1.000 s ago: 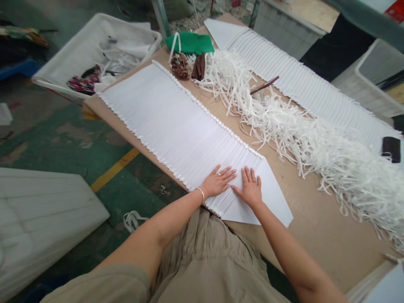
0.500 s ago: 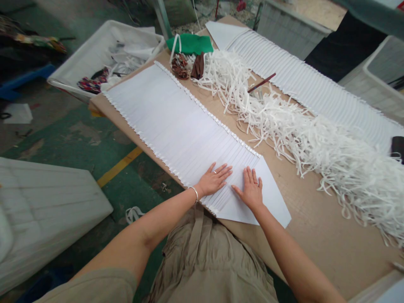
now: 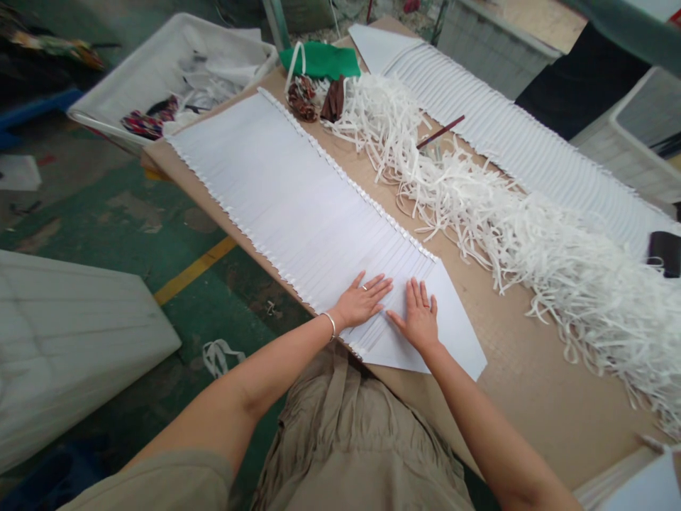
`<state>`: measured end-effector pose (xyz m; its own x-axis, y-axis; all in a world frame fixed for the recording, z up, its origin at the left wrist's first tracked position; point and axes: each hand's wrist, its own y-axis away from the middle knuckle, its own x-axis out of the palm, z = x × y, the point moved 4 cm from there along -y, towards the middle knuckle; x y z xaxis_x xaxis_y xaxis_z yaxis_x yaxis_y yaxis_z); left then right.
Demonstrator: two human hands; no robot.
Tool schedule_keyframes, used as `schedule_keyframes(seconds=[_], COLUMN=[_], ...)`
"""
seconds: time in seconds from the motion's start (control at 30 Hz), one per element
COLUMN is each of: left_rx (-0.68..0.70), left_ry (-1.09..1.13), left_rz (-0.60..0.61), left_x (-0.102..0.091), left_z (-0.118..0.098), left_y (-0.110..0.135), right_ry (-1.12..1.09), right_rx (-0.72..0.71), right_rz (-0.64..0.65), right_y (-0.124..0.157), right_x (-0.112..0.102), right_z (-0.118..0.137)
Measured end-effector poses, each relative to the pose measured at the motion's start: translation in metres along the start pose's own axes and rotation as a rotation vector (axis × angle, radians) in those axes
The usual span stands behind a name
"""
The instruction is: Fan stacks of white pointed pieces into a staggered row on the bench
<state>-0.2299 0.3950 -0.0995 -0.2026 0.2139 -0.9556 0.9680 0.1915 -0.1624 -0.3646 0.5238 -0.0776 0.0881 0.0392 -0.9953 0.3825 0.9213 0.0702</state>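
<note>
A long fanned row of overlapping white paper sheets [image 3: 277,191] lies along the near edge of the brown table, with small white tabs along both long sides. My left hand [image 3: 362,301] rests flat on the closely stepped sheets near the row's right end, fingers spread. Just to its right, my right hand [image 3: 420,316] lies flat on the last sheet, fingers up and thumb out toward the left hand. Neither hand grips anything. Beyond the row, a long heap of loose white strips [image 3: 494,206] covers the middle of the table.
A second row of white sheets [image 3: 505,135] runs along the far side. A dark red stick [image 3: 441,132] lies on the heap. Green cloth [image 3: 324,62] sits at the far left end. White bins stand around: one with scraps [image 3: 101,96], another at lower left [image 3: 79,341].
Both hands stay flat on the sheets in nearly the same place. The whole view has shifted slightly; no sheet has visibly moved on the table.
</note>
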Motion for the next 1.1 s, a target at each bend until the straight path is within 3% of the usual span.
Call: schedule_keyframes(seconds=[0.17,0.63,0.93,1.0,1.1], left_rx=[0.043,0.026,0.024,0.025,0.029], left_ry=[0.022,-0.005,-0.014,-0.013,-0.016], left_rz=[0.003,0.001,0.018,0.020,0.019], left_x=[0.005,0.013,0.014,0.014,0.015], left_z=[-0.020,-0.022,-0.023,-0.024,-0.024], left_y=[-0.001,-0.002,-0.003,-0.003,-0.004], right_ry=[0.012,0.051,0.075,0.056,0.038], right_rx=[-0.025,0.022,0.058,0.056,0.010], right_rz=[-0.008,-0.025,-0.030,-0.036,-0.052], right_y=[0.010,0.048,0.106,0.107,0.081], right_x=[0.005,0.015,0.017,0.014,0.002], right_z=[-0.005,-0.042,-0.083,-0.086,-0.074])
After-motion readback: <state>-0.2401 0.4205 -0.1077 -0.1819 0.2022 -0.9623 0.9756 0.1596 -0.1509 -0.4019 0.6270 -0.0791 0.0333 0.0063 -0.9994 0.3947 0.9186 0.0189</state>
